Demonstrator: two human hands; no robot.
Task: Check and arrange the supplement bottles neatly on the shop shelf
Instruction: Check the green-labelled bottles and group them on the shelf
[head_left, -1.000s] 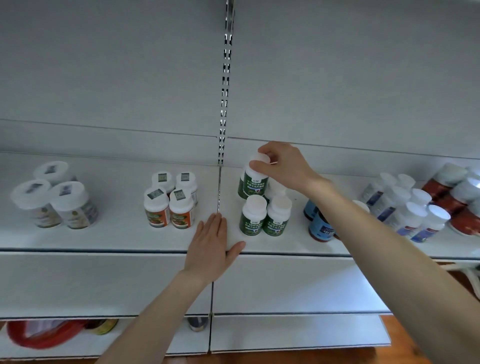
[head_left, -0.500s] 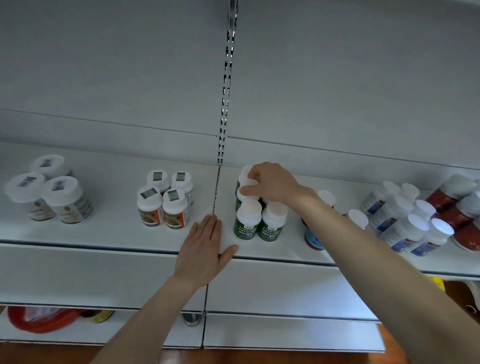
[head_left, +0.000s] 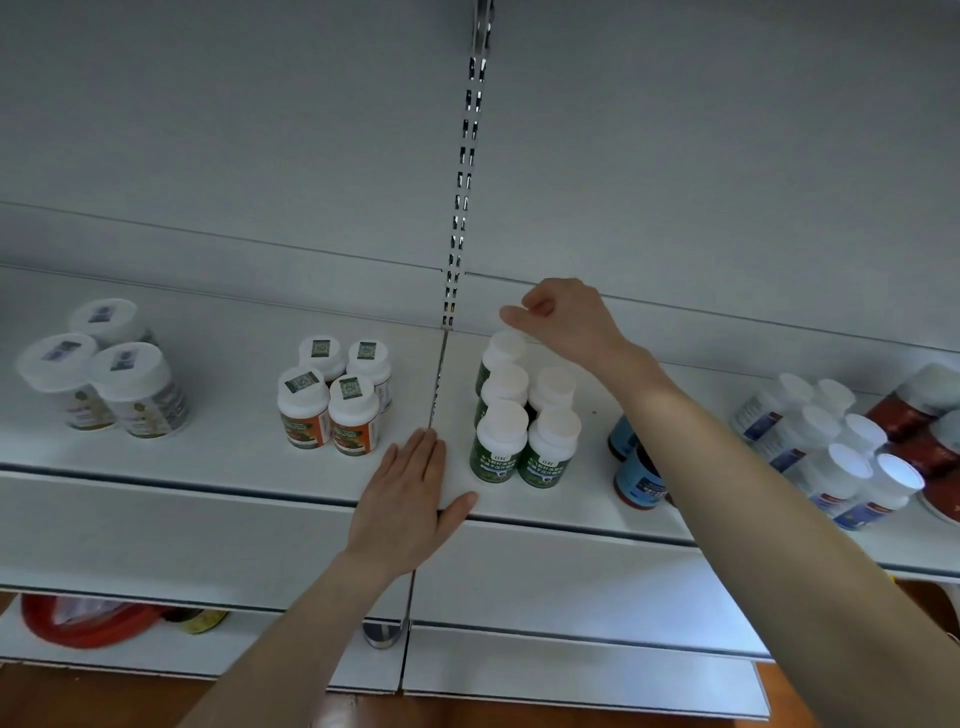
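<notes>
Several green-labelled supplement bottles (head_left: 524, 441) with white caps stand in two rows on the white shelf (head_left: 223, 457), just right of the shelf seam. The rearmost green bottle (head_left: 503, 352) stands alone behind the left row. My right hand (head_left: 563, 325) hovers just above its cap with the fingers loosely curled and the thumb pointing left; it grips nothing. Lying flat on the shelf's front edge, my left hand (head_left: 410, 499) has its fingers straight and sits just left of the front green bottles.
Orange-labelled bottles (head_left: 332, 405) stand left of the seam, and three large jars (head_left: 104, 374) at the far left. Blue bottles (head_left: 636, 467), white bottles with blue labels (head_left: 831, 447) and red bottles (head_left: 930, 421) crowd the right. A red object (head_left: 83, 618) lies on the lower shelf.
My right hand carried a green bottle down, set it at the back of the left row, let go and lifted slightly. My left hand stayed flat on the shelf.
</notes>
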